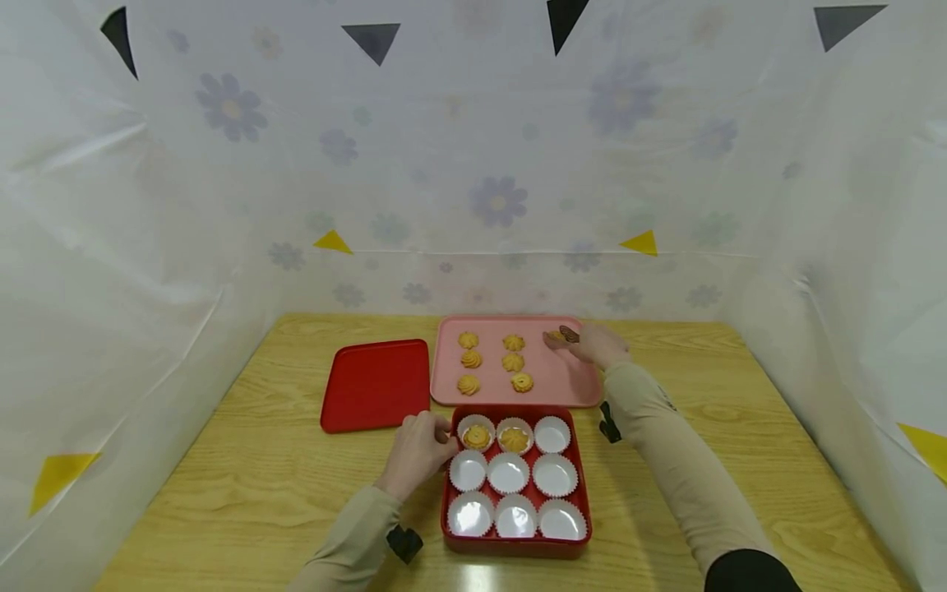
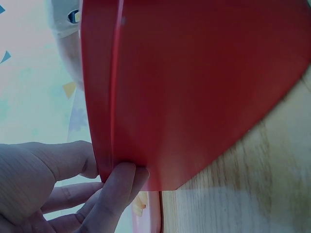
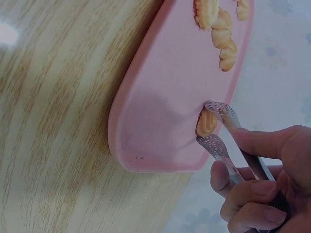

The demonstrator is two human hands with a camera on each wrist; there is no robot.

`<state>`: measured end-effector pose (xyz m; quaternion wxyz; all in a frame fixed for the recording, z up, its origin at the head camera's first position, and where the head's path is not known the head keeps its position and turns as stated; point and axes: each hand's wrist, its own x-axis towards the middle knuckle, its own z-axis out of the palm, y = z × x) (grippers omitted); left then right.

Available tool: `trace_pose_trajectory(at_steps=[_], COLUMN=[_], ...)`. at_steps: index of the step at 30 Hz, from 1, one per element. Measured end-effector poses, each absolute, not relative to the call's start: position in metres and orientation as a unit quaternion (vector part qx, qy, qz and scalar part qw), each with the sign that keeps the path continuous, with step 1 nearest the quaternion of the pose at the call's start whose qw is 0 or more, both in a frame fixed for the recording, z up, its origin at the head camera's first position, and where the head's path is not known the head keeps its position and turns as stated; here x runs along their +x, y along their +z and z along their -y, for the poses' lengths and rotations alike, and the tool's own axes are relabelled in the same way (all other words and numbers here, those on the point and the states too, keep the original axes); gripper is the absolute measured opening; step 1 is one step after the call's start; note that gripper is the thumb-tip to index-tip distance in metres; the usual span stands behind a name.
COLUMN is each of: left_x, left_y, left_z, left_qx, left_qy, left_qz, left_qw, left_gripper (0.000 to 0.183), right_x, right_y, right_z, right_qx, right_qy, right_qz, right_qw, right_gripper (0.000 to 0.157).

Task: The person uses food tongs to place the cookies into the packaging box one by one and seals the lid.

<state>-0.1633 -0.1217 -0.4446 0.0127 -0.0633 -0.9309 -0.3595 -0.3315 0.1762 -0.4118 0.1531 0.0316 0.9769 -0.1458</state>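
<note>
My left hand (image 1: 418, 448) grips the left rim of a red box (image 1: 518, 548) near its far corner. In the left wrist view, thumb and fingers pinch the edge of the box's tall red side (image 2: 170, 87). The box holds white paper cups (image 1: 515, 516) in rows. Two cups in the far row each contain a piped cookie (image 1: 514, 439). Over the far right of the pink tray (image 1: 565, 386), my right hand (image 1: 602, 345) holds metal tongs (image 3: 226, 116). Their perforated tips stand on either side of a swirled cookie (image 3: 207, 122) on the tray.
Several more cookies (image 1: 513, 362) lie in two columns on the tray's left and middle. A flat red tray or lid (image 1: 376, 386) rests on the wooden table (image 1: 259, 485), left of the pink tray. White sheeting (image 1: 473, 164) hangs behind and at both sides.
</note>
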Motion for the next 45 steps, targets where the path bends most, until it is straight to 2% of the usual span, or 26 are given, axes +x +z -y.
trace_pose_trajectory(at_steps=[2, 5, 9, 13, 20, 22, 26, 28, 32, 45], left_x=[-0.163, -0.163, -0.163, -0.163, -0.163, -0.163, -0.164, -0.164, -0.164, -0.164], left_y=[-0.444, -0.444, -0.443, -0.443, -0.443, -0.443, -0.443, -0.443, -0.444, -0.446], left_z=[0.121, 0.121, 0.121, 0.121, 0.121, 0.121, 0.121, 0.121, 0.121, 0.123], left_qx=[-0.062, -0.060, -0.059, -0.059, -0.061, -0.061, -0.060, -0.059, -0.058, -0.067], left_qy=[-0.360, -0.360, -0.362, -0.365, -0.362, -0.361, -0.361, -0.361, -0.362, -0.362], left_qz=[0.931, 0.931, 0.930, 0.929, 0.930, 0.931, 0.930, 0.931, 0.930, 0.930], left_qw=[0.010, 0.008, 0.006, 0.004, 0.010, 0.010, 0.009, 0.008, 0.008, 0.016], left_gripper=[0.019, 0.019, 0.019, 0.019, 0.018, 0.018, 0.018, 0.018, 0.018, 0.017], right_x=[-0.331, -0.331, -0.330, -0.329, -0.328, -0.327, -0.324, -0.321, -0.312, -0.269], right_y=[-0.412, -0.412, -0.413, -0.413, -0.414, -0.414, -0.414, -0.413, -0.412, -0.395], right_z=[-0.177, -0.178, -0.181, -0.184, -0.186, -0.187, -0.190, -0.192, -0.198, -0.226], right_qx=[0.032, 0.024, 0.012, 0.005, 0.007, 0.005, -0.010, -0.031, -0.055, -0.145], right_qy=[-0.146, -0.144, -0.148, -0.153, -0.167, -0.164, -0.164, -0.168, -0.168, -0.213], right_qz=[-0.977, -0.979, -0.981, -0.981, -0.979, -0.980, -0.981, -0.981, -0.981, -0.966], right_qw=[0.152, 0.143, 0.127, 0.119, 0.119, 0.112, 0.099, 0.090, 0.074, 0.031], right_gripper=[0.105, 0.087, 0.075, 0.075, 0.102, 0.089, 0.049, 0.040, 0.035, 0.034])
